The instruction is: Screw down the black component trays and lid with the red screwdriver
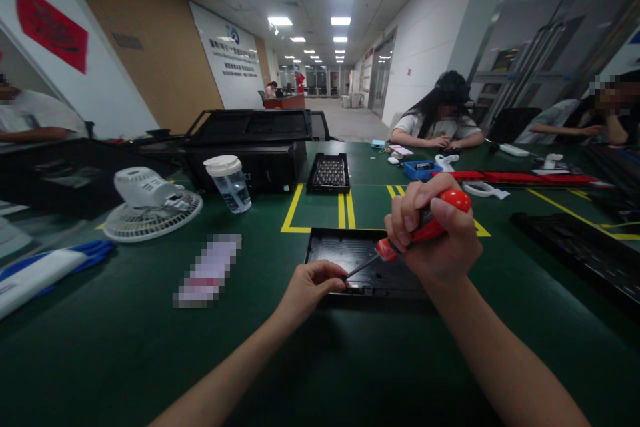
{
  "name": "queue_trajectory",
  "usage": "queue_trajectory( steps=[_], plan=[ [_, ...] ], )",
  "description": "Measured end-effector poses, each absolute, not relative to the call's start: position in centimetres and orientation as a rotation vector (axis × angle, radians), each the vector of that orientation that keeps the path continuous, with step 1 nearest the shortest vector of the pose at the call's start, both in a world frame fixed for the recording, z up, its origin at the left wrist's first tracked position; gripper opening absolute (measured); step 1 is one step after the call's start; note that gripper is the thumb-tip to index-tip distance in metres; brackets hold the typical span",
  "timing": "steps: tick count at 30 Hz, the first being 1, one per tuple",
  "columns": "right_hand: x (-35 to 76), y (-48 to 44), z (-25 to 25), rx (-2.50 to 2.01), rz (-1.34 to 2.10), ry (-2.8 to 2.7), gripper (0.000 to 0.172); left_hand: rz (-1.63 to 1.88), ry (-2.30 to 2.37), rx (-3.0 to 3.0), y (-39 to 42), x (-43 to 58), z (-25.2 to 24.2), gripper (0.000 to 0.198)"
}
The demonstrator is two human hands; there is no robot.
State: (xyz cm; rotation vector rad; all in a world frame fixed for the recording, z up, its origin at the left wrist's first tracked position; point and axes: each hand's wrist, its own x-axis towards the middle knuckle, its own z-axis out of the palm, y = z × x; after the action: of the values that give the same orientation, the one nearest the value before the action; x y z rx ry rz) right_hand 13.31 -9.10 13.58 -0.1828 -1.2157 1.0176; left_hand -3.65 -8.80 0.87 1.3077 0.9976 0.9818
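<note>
A red-handled screwdriver (423, 225) is wrapped in my right hand (443, 240), its shaft slanting down to the left. The tip meets the fingertips of my left hand (320, 281), which are pinched together at the near left part of a black rectangular tray-like panel (333, 250). Whatever sits between those left fingers is too small to make out. The panel lies flat on the green table (260, 347), and my right hand and forearm cover part of its right side.
Left of the panel are a blurred-out flat item (207, 270), a lidded water cup (230, 183) and a white fan (153, 207). Behind lies a black tray of small parts (329, 173). A blue bin (419, 170) and a long black frame (575, 253) are rightward. Other people sit around.
</note>
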Motion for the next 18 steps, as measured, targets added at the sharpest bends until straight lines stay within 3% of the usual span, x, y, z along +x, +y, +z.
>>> queue_trajectory(
  steps=[5,9,14,18],
  plan=[
    [13.6,-9.0,13.6,-0.189,1.016,-1.208,0.006,0.948,0.998,1.507,-8.4,-4.4,1.2,0.027],
    [14.0,-8.5,13.6,-0.203,0.987,-1.194,0.007,0.906,1.473,1.911,-7.9,-5.6,1.6,0.037],
    [14.6,-7.6,13.6,-0.220,0.967,-1.180,0.008,0.419,2.170,2.199,-6.8,-7.2,1.0,0.043],
    [14.9,-6.9,13.2,-0.262,0.994,-1.223,0.008,0.084,2.128,2.205,-6.1,-7.6,0.1,0.035]
  ],
)
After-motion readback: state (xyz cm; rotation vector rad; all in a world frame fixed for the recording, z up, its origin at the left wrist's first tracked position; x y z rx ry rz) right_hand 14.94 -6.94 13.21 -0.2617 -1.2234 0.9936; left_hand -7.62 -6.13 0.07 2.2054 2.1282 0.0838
